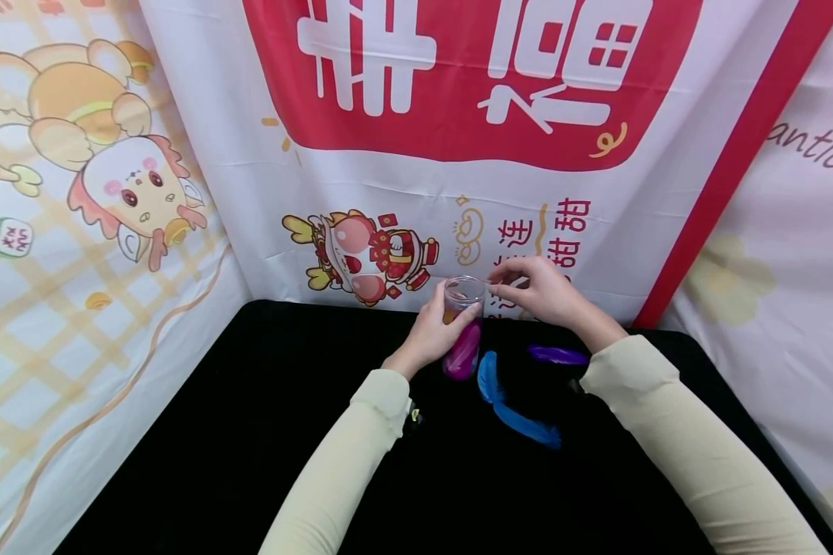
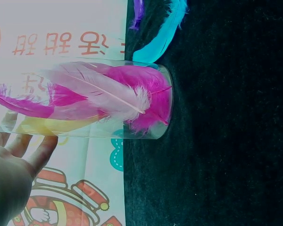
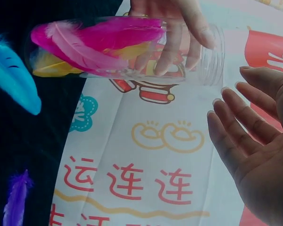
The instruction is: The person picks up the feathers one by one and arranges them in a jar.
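A clear, tall jar [image 1: 467, 291] stands upright near the back of the black table, its mouth uncovered. My left hand [image 1: 430, 327] grips it from the left side, fingers and thumb around its upper part. Inside lie magenta feathers [image 1: 462, 354], a pale pink feather [image 2: 96, 87] and a yellow feather [image 3: 49, 66], mostly low in the jar. Beside the rim on the right is my right hand [image 1: 544, 289]. Its fingers are extended and loosely bent in the right wrist view, with nothing between them and the thumb.
Two blue feathers [image 1: 527, 428] lie on the black table [image 1: 250, 447] right of the jar, end to end. Farther right, under the right forearm, is a purple feather [image 1: 558, 355]. A printed cloth backdrop [image 1: 389, 173] hangs close behind the jar.
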Demonstrator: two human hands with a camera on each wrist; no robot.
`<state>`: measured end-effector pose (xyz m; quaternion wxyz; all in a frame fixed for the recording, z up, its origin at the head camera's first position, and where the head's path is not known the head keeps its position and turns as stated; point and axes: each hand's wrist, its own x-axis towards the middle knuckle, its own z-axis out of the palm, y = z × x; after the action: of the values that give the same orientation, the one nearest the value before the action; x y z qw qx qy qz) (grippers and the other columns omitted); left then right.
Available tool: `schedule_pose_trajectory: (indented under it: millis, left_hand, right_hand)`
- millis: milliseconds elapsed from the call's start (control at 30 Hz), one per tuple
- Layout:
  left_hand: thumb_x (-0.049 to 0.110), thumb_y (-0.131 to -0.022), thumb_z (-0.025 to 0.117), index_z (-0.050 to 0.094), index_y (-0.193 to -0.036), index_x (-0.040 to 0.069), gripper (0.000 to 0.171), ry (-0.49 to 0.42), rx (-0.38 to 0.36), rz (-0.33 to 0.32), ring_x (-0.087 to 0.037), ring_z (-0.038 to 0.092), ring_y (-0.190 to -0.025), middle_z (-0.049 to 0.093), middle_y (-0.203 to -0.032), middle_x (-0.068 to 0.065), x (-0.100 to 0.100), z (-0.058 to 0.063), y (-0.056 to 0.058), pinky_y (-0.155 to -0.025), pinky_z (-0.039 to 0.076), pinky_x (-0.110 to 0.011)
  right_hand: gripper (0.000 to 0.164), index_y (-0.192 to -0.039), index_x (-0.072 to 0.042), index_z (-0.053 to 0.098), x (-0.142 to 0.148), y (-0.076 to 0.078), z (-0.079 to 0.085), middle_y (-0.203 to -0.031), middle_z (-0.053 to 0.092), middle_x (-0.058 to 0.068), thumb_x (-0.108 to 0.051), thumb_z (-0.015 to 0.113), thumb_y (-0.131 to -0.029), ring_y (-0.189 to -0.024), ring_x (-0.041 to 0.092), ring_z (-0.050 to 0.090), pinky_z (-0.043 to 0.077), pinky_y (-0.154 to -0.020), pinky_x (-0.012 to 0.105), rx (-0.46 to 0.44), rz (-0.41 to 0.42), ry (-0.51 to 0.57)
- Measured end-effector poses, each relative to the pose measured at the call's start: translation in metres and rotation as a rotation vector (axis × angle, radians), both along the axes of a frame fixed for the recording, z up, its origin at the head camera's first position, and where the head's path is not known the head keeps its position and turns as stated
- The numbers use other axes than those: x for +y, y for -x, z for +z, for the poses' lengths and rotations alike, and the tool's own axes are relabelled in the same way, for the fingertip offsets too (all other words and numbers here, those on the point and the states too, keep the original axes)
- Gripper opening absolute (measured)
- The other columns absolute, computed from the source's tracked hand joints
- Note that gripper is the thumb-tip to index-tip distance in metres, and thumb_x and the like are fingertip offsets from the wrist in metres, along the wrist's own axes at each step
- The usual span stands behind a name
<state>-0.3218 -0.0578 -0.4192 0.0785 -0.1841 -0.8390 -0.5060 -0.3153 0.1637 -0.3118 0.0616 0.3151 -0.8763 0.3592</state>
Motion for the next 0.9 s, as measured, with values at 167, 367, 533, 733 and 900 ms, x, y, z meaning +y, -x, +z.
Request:
schedule_pose_trajectory:
  millis: [167, 367, 533, 733, 900]
  left_hand:
    - [0.063, -0.097, 0.059, 0.033, -0.153, 0.023, 0.073, 0.004, 0.0, 0.01, -0.022, 0.056, -0.129, 0.058, -0.138, -0.009, 0.001, 0.0, 0.0, -0.111, 0.042, -0.044]
    - [0.063, -0.097, 0.058, 0.032, -0.153, 0.022, 0.074, 0.003, -0.005, 0.006, -0.023, 0.055, -0.13, 0.057, -0.139, -0.01, 0.0, 0.001, -0.001, -0.112, 0.042, -0.045]
    - [0.065, -0.096, 0.058, 0.031, -0.154, 0.023, 0.076, 0.004, -0.006, 0.009, -0.024, 0.055, -0.13, 0.056, -0.141, -0.011, 0.0, 0.002, -0.001, -0.111, 0.042, -0.046]
    - [0.064, -0.096, 0.058, 0.032, -0.153, 0.022, 0.075, 0.003, 0.005, 0.014, -0.023, 0.055, -0.129, 0.058, -0.139, -0.011, 0.001, 0.001, -0.001, -0.112, 0.042, -0.045]
    - [0.063, -0.096, 0.059, 0.032, -0.153, 0.022, 0.075, 0.005, 0.001, 0.019, -0.023, 0.055, -0.13, 0.057, -0.14, -0.011, 0.001, 0.001, -0.003, -0.113, 0.041, -0.045]
  right_hand:
    - [0.02, -0.112, -0.004, 0.075, 0.006, -0.001, -0.007, -0.102, 0.074, 0.008, -0.017, 0.073, -0.097, -0.094, 0.022, 0.067, 0.057, -0.084, 0.045, -0.024, -0.034, 0.003]
    - [0.019, -0.113, -0.005, 0.074, 0.015, -0.003, -0.022, -0.103, 0.075, 0.009, -0.015, 0.073, -0.097, -0.093, 0.022, 0.069, 0.058, -0.083, 0.041, -0.053, -0.049, 0.026]
    - [0.022, -0.115, -0.002, 0.073, 0.022, -0.001, -0.039, -0.106, 0.075, 0.011, -0.013, 0.073, -0.096, -0.095, 0.024, 0.07, 0.058, -0.084, 0.041, -0.07, -0.076, 0.027]
    - [0.023, -0.115, 0.0, 0.073, 0.029, 0.001, -0.058, -0.107, 0.075, 0.013, -0.012, 0.073, -0.095, -0.095, 0.026, 0.071, 0.056, -0.086, 0.042, -0.086, -0.08, 0.02]
    - [0.025, -0.117, -0.001, 0.072, 0.034, 0.004, -0.069, -0.107, 0.075, 0.013, -0.014, 0.074, -0.095, -0.097, 0.026, 0.072, 0.056, -0.088, 0.045, -0.121, -0.094, 0.012]
